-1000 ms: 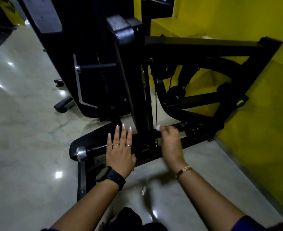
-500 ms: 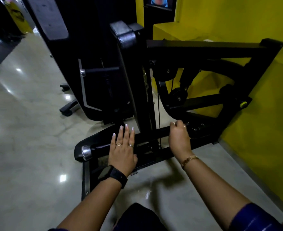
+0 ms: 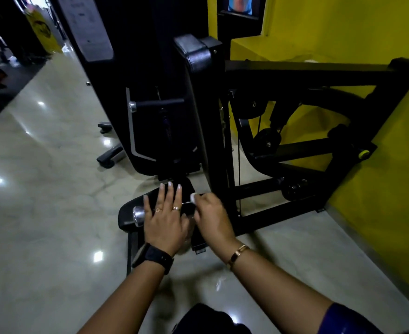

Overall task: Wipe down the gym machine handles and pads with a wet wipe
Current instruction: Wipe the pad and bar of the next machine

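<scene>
Two hands sit low on a black gym machine [image 3: 295, 71], and one holds a wet wipe [image 3: 193, 197].

The wet wipe is a small white wad that peeks out at the top of the right hand [image 3: 210, 218]. That hand's grip is curled tight round the wipe, down at the low black bar, just beside the left hand [image 3: 166, 220]. The right hand looks a bit blurry, so I cannot tell if the wipe touches the bar. The left hand lies flat on the low black pad [image 3: 128, 208], fingers straight, its grip wide and holding nothing. A shiny silver cap [image 3: 138, 216] sits right by its little finger. A black watch [image 3: 155, 257] is on the left wrist and a gold bracelet [image 3: 238, 254] on the right. A tall black back pad [image 3: 193, 59] stands behind. The floor [image 3: 42, 213] is pale and shiny, and the wall [image 3: 379, 213] is yellow.
</scene>
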Demonstrator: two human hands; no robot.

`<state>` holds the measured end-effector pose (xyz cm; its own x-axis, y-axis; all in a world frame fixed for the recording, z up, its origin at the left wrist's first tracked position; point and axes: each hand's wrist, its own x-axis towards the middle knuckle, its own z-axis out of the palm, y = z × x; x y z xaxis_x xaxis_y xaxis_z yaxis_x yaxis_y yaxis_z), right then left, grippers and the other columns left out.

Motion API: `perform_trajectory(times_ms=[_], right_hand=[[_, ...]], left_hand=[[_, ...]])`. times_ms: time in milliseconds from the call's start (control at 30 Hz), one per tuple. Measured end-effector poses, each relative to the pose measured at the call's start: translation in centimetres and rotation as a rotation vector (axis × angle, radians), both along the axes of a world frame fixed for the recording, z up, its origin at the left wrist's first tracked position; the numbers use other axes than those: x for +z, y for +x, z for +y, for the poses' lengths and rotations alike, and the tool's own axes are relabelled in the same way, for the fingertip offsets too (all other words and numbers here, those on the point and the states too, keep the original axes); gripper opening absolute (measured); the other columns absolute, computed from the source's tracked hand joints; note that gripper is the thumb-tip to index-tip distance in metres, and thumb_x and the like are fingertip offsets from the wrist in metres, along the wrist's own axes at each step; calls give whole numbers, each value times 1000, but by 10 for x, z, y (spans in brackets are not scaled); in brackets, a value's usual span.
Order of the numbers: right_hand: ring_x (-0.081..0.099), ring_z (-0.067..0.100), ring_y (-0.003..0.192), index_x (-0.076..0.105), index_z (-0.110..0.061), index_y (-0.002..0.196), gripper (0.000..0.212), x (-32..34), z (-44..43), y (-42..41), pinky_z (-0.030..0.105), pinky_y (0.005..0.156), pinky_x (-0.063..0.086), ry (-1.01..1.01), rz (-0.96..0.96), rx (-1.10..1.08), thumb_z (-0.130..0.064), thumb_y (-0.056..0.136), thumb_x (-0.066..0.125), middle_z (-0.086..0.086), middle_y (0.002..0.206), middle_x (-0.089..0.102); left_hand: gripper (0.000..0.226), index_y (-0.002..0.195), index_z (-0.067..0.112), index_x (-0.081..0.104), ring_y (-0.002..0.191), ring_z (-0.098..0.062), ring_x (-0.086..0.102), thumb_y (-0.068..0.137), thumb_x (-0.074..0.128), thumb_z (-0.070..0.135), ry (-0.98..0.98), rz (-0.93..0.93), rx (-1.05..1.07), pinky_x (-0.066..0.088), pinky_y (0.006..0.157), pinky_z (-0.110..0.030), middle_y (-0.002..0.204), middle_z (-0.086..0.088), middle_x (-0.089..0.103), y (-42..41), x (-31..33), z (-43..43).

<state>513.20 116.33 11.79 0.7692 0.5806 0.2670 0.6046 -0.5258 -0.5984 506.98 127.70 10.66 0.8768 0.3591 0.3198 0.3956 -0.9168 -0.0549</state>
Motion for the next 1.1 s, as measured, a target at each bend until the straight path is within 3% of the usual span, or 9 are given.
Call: perform_trajectory(times_ms=[100,233,333,433,533,633,800,967,1100], right_hand=[[53,29,97,60,-8,123,39,-3,2,-6,39,75,52,-27,-132,16,-5,85,63,12,108,57],[45,25,96,68,-15,113,31,-10,-12,14,33,74,48,36,-75,-285,-8,83,66,7,101,57],[48,25,95,67,-10,116,30,-10,7,5,25,74,40,90,-20,-292,-6,87,61,9,101,55],[54,23,87,65,-9,117,29,-10,37,-29,25,73,45,171,-15,-33,-6,89,60,7,97,55],[55,23,83,64,-5,116,32,-9,62,-59,22,72,41,141,-68,177,-2,84,64,8,93,58],[54,27,84,67,-2,110,29,6,81,-57,24,71,41,172,-101,170,-3,82,67,12,91,58],[50,28,87,68,-5,107,26,17,100,-48,40,73,50,88,-158,156,-17,90,53,11,92,57],[48,19,85,55,-3,131,42,-11,72,-76,24,70,45,121,-263,216,-15,94,41,6,98,56],[50,24,82,64,-5,115,35,10,93,-62,32,65,46,88,-276,197,-21,93,41,7,93,56]], left_hand=[[65,141,13,50,139,-30,38,86,32,44,-16,-25,20,-5,118,-48,147,-12,47,-18,-1,17],[72,149,10,35,148,-27,16,89,29,50,-172,-133,125,-2,119,-43,157,-12,30,-41,-4,39],[64,155,22,9,147,-10,-6,100,31,46,-697,-302,78,5,117,-32,163,0,6,-53,-4,48],[51,155,23,11,144,-2,13,107,29,24,-1369,-529,48,13,116,-22,161,4,15,-51,10,43],[46,152,18,25,138,-4,30,107,21,26,-1683,-700,127,26,111,-22,154,5,32,-51,23,38],[49,149,16,33,139,-9,36,106,16,32,-1778,-727,139,26,114,-25,152,4,39,-54,24,43],[54,149,18,35,139,-11,37,105,10,38,-1808,-697,137,26,114,-27,152,2,41,-54,18,50],[55,149,17,35,142,-13,34,105,10,37,-1835,-724,117,21,120,-32,153,-1,39,-55,19,49],[54,148,14,37,138,-16,40,105,11,36,-1844,-742,108,31,112,-29,149,-3,44,-54,20,47]])
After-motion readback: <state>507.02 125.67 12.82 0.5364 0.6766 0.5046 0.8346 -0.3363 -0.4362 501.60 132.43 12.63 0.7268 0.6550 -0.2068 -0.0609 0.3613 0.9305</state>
